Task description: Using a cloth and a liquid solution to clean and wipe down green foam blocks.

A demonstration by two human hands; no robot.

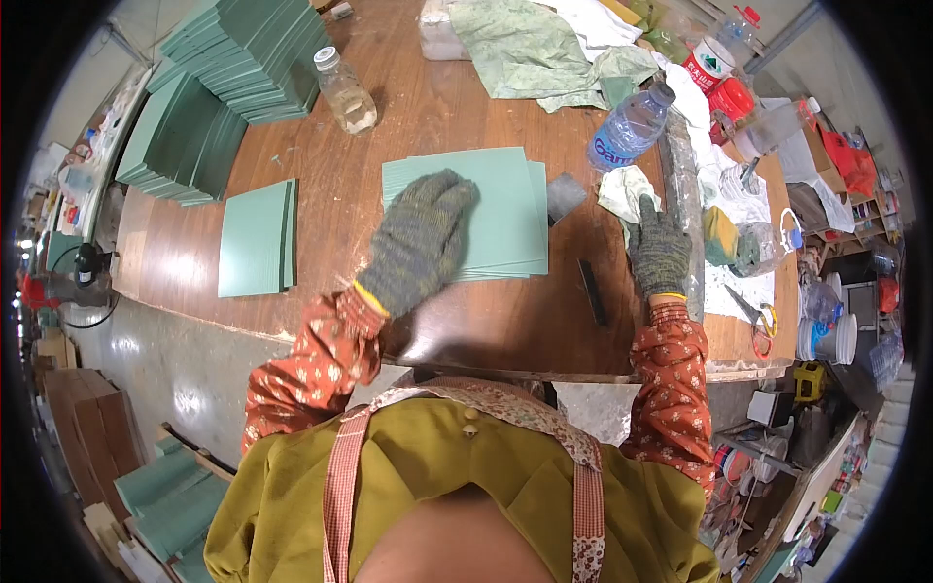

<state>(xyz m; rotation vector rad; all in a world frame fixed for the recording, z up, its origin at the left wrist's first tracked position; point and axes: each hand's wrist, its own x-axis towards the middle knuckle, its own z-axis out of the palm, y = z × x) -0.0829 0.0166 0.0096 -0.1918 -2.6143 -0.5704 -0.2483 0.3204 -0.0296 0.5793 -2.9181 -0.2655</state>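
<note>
My left hand [420, 238], in a grey-green knit glove, lies flat on a small stack of pale green sheets [505, 209], fingers stretched out. The sheets are slightly fanned on the wooden table. At the right, my gloved right hand [661, 253] has a crumpled whitish cloth [627, 192] between its thumb and forefinger. Just beyond the cloth stands a clear plastic bottle with a blue label [629, 126]. A small dark grey square [565, 197] touches the stack's right edge. Between the stack and my right hand lies a thin black strip [592, 291].
A smaller pile of green sheets [258, 238] lies to the left. Tall green stacks [185, 141] fill the far left, beside a jar with a white lid [345, 92]. Green-stained cloths [525, 49] lie at the back. Scissors [761, 325] rest near the right edge.
</note>
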